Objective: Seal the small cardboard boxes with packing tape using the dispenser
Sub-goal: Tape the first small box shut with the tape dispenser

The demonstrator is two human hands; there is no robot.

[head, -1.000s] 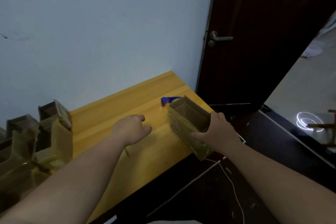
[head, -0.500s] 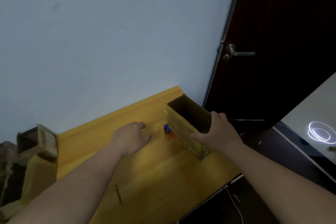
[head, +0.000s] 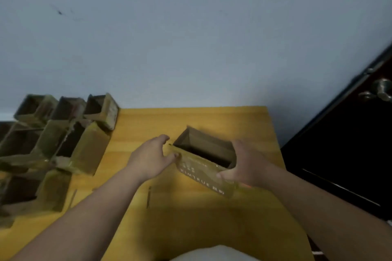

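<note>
now pulled to mid table (head: 212,218): open box (head: 203,167) gripped by right hand (head: 246,165), left hand (head: 152,157) newly touching its end, fingers loose.

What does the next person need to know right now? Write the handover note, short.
Right hand: grips the right end of the open cardboard box, thumb on its printed front.
Left hand: fingers loosely curled at the box's left end, thumb touching the corner.
Box stands on the yellow table, top open, no tape seen on it.
More open boxes are clustered at the table's left.
Tape dispenser: not in view.
Done: nothing visibly sealed. Left: find the dispenser, close and tape every box.
</note>
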